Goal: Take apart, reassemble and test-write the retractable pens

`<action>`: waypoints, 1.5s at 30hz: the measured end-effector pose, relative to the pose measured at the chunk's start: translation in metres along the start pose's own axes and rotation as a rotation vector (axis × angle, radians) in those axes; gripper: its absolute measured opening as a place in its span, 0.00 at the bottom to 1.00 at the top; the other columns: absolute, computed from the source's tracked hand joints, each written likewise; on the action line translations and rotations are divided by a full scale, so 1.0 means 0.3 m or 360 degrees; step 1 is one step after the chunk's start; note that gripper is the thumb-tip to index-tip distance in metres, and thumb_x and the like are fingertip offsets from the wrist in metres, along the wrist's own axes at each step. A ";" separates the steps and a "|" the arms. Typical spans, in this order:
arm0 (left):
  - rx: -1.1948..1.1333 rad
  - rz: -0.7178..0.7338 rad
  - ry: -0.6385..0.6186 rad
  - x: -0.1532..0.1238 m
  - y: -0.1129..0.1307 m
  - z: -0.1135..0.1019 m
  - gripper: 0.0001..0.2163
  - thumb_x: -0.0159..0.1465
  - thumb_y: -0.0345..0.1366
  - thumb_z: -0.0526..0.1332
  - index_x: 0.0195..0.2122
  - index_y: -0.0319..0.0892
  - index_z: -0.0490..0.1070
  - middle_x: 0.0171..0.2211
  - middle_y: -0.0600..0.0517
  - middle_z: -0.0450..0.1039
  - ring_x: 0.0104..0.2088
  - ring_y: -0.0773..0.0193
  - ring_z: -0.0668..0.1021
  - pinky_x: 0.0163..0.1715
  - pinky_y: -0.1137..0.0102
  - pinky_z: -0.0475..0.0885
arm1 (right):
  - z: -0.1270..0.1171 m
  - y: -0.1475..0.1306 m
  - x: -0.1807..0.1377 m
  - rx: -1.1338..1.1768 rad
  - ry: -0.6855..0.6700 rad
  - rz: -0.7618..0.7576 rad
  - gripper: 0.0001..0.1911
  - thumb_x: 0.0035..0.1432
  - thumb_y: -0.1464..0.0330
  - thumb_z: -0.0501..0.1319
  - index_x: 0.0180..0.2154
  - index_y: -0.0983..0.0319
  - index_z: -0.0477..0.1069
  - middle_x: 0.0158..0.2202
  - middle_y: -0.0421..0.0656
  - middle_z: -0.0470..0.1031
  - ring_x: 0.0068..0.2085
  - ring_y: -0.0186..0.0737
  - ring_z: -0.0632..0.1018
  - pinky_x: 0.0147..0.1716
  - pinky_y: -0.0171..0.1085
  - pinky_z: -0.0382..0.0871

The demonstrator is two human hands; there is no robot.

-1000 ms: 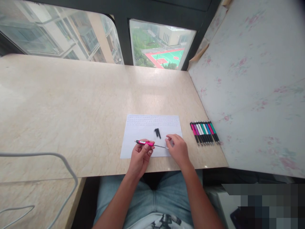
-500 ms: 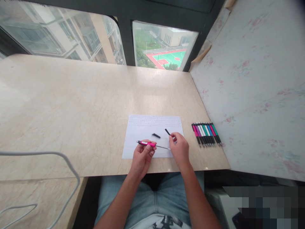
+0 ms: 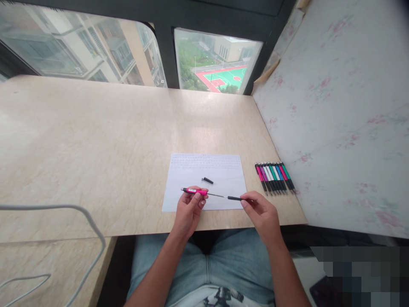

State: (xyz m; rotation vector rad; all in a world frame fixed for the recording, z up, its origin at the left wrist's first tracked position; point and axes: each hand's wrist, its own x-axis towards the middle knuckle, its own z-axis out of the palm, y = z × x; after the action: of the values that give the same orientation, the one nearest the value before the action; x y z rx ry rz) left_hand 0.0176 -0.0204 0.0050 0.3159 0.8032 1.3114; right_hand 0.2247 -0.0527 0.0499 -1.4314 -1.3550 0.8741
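Note:
My left hand (image 3: 189, 209) is closed around a pink pen barrel (image 3: 195, 191) with a black clip end. A thin refill (image 3: 216, 195) sticks out of the barrel to the right. Between thumb and fingers, my right hand (image 3: 262, 213) pinches a black pen grip (image 3: 234, 198). The grip lies in line with the refill, its left end at the refill's tip; whether the tip is inside it I cannot tell. A short black pen part (image 3: 208, 180) rests on the written white paper (image 3: 182, 179) just beyond my hands.
A row of several coloured pens (image 3: 275, 177) lies on the table (image 3: 105, 149) to the right, near the flowered wall (image 3: 345, 128). A grey cable (image 3: 92, 219) loops at the left. Windows (image 3: 220, 64) stand behind the table.
My right hand has moved right and turned the black grip from slanting upward to nearly level, bringing it to the refill's tip. My left hand keeps its hold on the pink barrel.

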 end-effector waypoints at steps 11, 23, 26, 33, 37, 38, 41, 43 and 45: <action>0.0162 -0.0013 -0.0114 -0.011 0.002 0.011 0.07 0.58 0.31 0.68 0.38 0.40 0.75 0.39 0.48 0.80 0.35 0.68 0.78 0.34 0.76 0.70 | 0.148 -0.022 0.027 -0.0128 -0.0078 -0.0154 0.06 0.60 0.69 0.59 0.37 0.59 0.75 0.35 0.44 0.76 0.35 0.40 0.77 0.34 0.37 0.73; 0.0217 -0.0005 -0.0124 -0.012 0.001 0.009 0.07 0.57 0.33 0.69 0.37 0.40 0.76 0.37 0.48 0.80 0.33 0.68 0.77 0.34 0.74 0.69 | 0.146 -0.023 0.032 -0.0204 -0.0118 -0.0115 0.11 0.63 0.63 0.59 0.30 0.60 0.74 0.28 0.41 0.75 0.30 0.38 0.74 0.30 0.35 0.68; 0.0272 0.0013 -0.0137 -0.014 0.001 0.010 0.08 0.57 0.33 0.69 0.37 0.40 0.76 0.36 0.47 0.80 0.32 0.67 0.76 0.34 0.73 0.69 | 0.144 -0.025 0.037 -0.0324 -0.0123 -0.0104 0.19 0.65 0.60 0.56 0.23 0.61 0.70 0.21 0.39 0.71 0.25 0.36 0.71 0.27 0.35 0.64; 0.0210 0.0005 -0.0083 -0.011 0.004 0.016 0.08 0.56 0.33 0.70 0.37 0.40 0.76 0.37 0.48 0.80 0.34 0.66 0.77 0.33 0.73 0.69 | 0.140 -0.025 0.051 -0.0233 -0.0221 -0.0067 0.12 0.63 0.60 0.57 0.40 0.60 0.73 0.34 0.44 0.77 0.34 0.39 0.77 0.30 0.35 0.69; 0.0215 -0.0013 -0.0082 -0.009 0.006 0.020 0.09 0.55 0.34 0.71 0.36 0.40 0.76 0.37 0.48 0.80 0.34 0.67 0.77 0.33 0.73 0.69 | 0.134 -0.024 0.053 -0.0355 -0.0188 -0.0065 0.14 0.63 0.60 0.57 0.29 0.60 0.72 0.27 0.41 0.75 0.29 0.37 0.75 0.30 0.34 0.68; 0.0228 -0.0012 -0.0092 -0.010 0.006 0.020 0.09 0.55 0.34 0.71 0.36 0.40 0.76 0.37 0.48 0.80 0.33 0.67 0.77 0.33 0.73 0.70 | 0.132 -0.024 0.053 -0.0373 -0.0210 -0.0058 0.17 0.65 0.60 0.55 0.26 0.60 0.70 0.24 0.40 0.74 0.27 0.36 0.74 0.29 0.34 0.66; 0.0237 -0.0007 -0.0101 -0.011 0.004 0.019 0.08 0.56 0.34 0.70 0.36 0.40 0.76 0.36 0.48 0.80 0.33 0.68 0.77 0.34 0.74 0.70 | 0.129 -0.025 0.056 -0.0371 -0.0296 -0.0026 0.21 0.67 0.60 0.52 0.23 0.61 0.69 0.21 0.39 0.72 0.25 0.35 0.73 0.28 0.34 0.65; 0.0224 -0.0005 -0.0089 -0.011 0.003 0.018 0.08 0.56 0.33 0.70 0.37 0.40 0.76 0.37 0.48 0.80 0.33 0.68 0.77 0.34 0.73 0.70 | 0.130 -0.026 0.057 -0.0347 -0.0298 -0.0035 0.17 0.65 0.59 0.54 0.29 0.60 0.72 0.26 0.40 0.75 0.29 0.37 0.75 0.28 0.33 0.66; 0.0217 -0.0006 -0.0076 -0.010 0.002 0.017 0.08 0.56 0.33 0.70 0.36 0.40 0.76 0.37 0.48 0.80 0.33 0.67 0.77 0.35 0.73 0.70 | 0.133 -0.027 0.057 -0.0351 -0.0258 -0.0077 0.12 0.63 0.59 0.57 0.33 0.60 0.72 0.31 0.41 0.76 0.31 0.38 0.75 0.29 0.34 0.68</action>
State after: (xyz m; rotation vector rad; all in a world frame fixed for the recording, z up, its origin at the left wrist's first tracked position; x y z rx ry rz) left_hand 0.0205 -0.0219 0.0101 0.4521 0.8541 1.2439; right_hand 0.1868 -0.0300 0.0476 -1.5128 -1.6435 0.8444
